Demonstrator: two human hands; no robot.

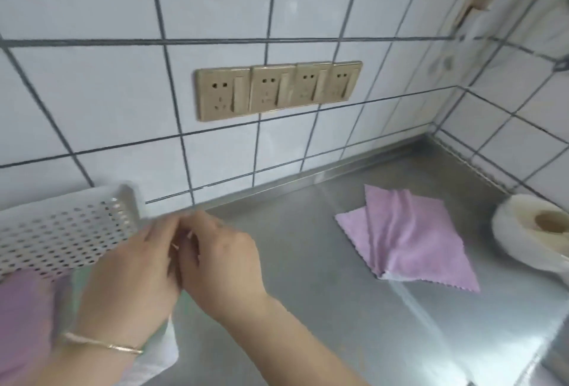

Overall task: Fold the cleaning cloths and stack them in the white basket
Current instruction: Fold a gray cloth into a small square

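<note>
A: Both hands meet just beside the white basket (66, 233); the left hand (135, 274) and right hand (221, 259) curl their fingers, but blur hides any grip on the pale cloth (160, 351) below them.

B: Risk?

A: The pink cloth (412, 231) lies crumpled on the desk (308, 308), well apart; reaching over could knock the basket. No readable writing.

left hand (135, 265) and right hand (221, 262) side by side low in view, fingertips meeting, fingers curled in a pinch, what they pinch not clear, thin bracelet on left wrist, both forearms bare
</note>
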